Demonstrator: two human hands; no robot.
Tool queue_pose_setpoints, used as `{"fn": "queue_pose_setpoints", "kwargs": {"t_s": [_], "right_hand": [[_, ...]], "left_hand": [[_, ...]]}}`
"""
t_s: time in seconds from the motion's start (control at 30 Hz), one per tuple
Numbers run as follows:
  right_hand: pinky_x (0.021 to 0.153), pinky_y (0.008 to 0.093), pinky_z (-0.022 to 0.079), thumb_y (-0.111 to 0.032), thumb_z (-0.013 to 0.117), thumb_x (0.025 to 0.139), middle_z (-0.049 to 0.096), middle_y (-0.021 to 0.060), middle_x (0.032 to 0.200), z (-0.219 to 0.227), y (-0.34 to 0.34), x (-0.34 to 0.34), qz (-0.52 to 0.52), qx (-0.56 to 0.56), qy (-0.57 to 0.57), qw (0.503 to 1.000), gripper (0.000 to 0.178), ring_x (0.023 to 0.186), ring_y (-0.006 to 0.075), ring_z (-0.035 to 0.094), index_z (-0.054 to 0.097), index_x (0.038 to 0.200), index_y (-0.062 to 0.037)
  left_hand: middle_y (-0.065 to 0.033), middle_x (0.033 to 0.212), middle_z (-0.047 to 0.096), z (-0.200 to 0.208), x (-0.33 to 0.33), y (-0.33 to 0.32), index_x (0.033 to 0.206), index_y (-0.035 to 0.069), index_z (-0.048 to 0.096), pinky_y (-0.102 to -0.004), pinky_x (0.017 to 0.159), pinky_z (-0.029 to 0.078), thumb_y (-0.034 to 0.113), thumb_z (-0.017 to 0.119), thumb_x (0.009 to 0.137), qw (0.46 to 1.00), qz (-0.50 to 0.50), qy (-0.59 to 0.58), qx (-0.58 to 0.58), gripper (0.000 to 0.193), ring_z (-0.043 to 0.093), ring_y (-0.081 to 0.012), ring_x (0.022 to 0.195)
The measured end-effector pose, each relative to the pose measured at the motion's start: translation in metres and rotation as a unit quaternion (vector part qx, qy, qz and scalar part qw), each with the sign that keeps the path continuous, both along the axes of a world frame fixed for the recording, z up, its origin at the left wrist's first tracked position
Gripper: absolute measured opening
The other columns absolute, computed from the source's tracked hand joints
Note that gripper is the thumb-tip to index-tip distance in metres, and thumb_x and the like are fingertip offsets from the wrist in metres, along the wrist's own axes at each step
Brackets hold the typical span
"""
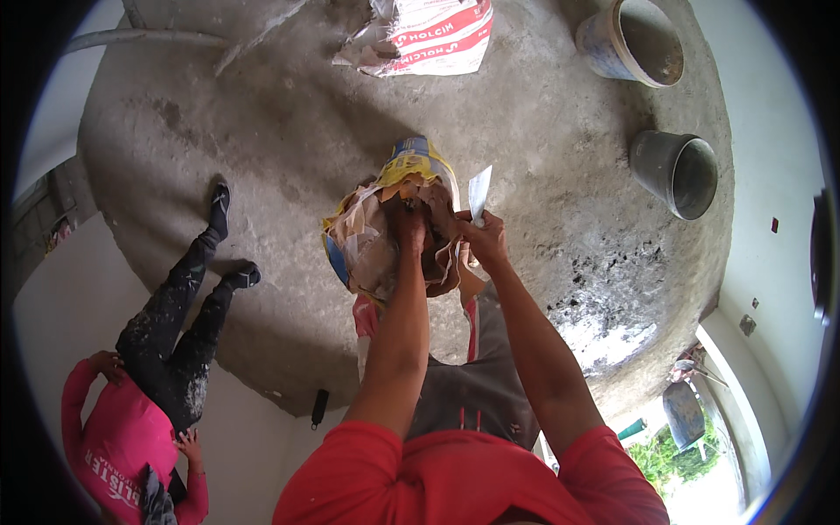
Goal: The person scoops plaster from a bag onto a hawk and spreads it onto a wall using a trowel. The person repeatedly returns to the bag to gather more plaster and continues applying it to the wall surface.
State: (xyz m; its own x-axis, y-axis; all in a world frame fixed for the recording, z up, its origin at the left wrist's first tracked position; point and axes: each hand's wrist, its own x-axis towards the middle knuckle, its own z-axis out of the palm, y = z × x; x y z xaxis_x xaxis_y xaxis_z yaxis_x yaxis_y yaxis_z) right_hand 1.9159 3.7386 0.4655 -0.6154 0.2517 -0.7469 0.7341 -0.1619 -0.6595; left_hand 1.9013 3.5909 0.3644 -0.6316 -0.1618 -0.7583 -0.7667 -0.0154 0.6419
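A torn paper sack (339,260), yellow, blue and white outside and brown inside, stands with its ragged mouth open in front of me. My left hand (409,229) reaches down into it; the fingers are hidden inside, and so is whatever they touch. At the right side of the mouth, my right hand (486,238) is closed on the sack's torn edge. A white strip of paper (479,191) sticks up from that hand; I cannot tell whether it is part of the sack.
A torn red-and-white paper sack (444,39) lies farther off on the rough concrete floor (289,157). A pale bucket (604,48) and a dark bucket (656,166) stand at the right, near the wall. Left of me is a person in a pink top (131,437).
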Motion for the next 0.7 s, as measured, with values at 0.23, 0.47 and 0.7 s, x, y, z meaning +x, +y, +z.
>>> {"fn": "queue_pose_setpoints", "kwargs": {"t_s": [0.23,0.47,0.7], "right_hand": [[0.056,0.0239,0.047,-0.009,0.065,0.072,0.063,0.0059,0.072,0.002,0.013,0.0,0.044,0.031,-0.015,0.998,0.021,0.061,0.0095,0.057,0.063,0.09,0.0022],[0.061,0.0249,0.049,-0.011,0.064,0.078,0.065,0.0086,0.087,0.028,0.037,0.002,-0.008,-0.036,-0.012,0.999,0.022,0.07,0.0144,0.063,0.057,0.095,0.0017],[0.054,0.0231,0.047,-0.017,0.068,0.075,0.063,0.0049,0.074,0.061,0.069,0.045,-0.008,0.051,-0.015,0.999,0.022,0.065,0.011,0.061,0.061,0.087,-0.0006]], "left_hand": [[-0.0018,0.069,0.054,0.012,0.003,-0.008,0.079,0.001,0.059,-0.0299,0.057,0.042,0.009,0.06,0.061,0.996,0.039,0.081,0.027,0.02,0.051,-0.0139,0.062],[-0.0041,0.074,0.059,0.08,-0.008,-0.034,0.081,-0.003,0.059,-0.0308,0.061,0.043,0.009,0.059,0.059,0.995,-0.062,-0.012,0.072,0.025,0.054,-0.0161,0.063],[-0.0057,0.069,0.059,0.132,-0.023,-0.052,0.076,-0.005,0.059,-0.0316,0.056,0.042,0.01,0.059,0.058,0.996,-0.079,-0.016,0.039,0.023,0.051,-0.0149,0.058]]}}
